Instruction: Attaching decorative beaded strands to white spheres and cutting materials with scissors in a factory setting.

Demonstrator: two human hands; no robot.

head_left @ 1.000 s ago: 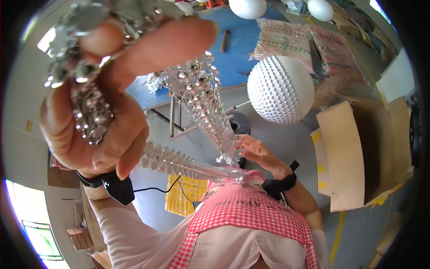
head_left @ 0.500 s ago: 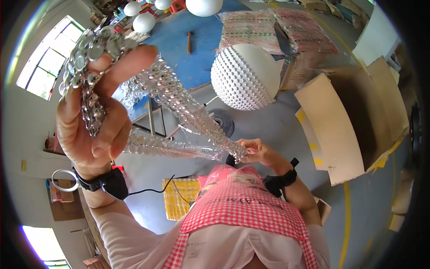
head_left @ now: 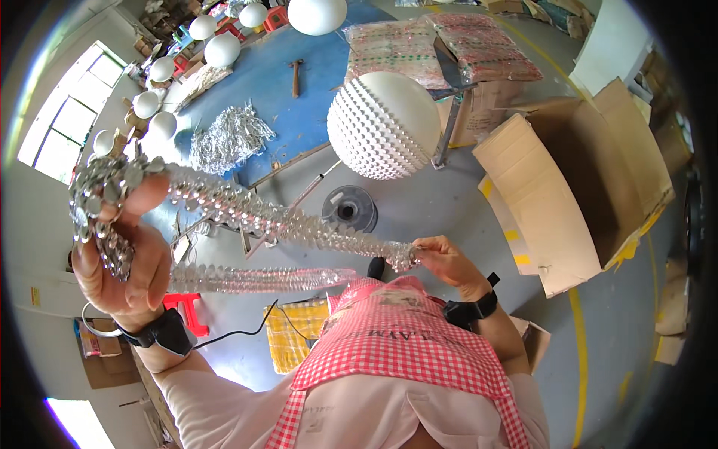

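Bundled strings of shiny silver beads (head_left: 284,228) stretch across in front of me between both hands. My left hand (head_left: 131,262), raised at the left, is closed around one end, with beads looped over the fingers. A lower part of the bundle sags back toward my apron. At the other end, my right hand (head_left: 447,263) pinches the gathered strands near my chest. Beyond them, a large white ball (head_left: 385,123) sits on a thin rod. Rows of silver studs cover its left part, while the upper right is plain white.
A blue table (head_left: 314,75) bears a hammer (head_left: 295,78), a heap of silver strands (head_left: 232,138) and wrapped packs (head_left: 396,51). Plain white balls (head_left: 222,50) hang or stand beyond. An open cardboard box (head_left: 550,202) is at the right. A black spool (head_left: 349,209) lies below the studded ball.
My left hand has moved down and left, drawing the bead strings straighter. My right hand has shifted slightly right. The view has tilted a little, showing more of the blue table.
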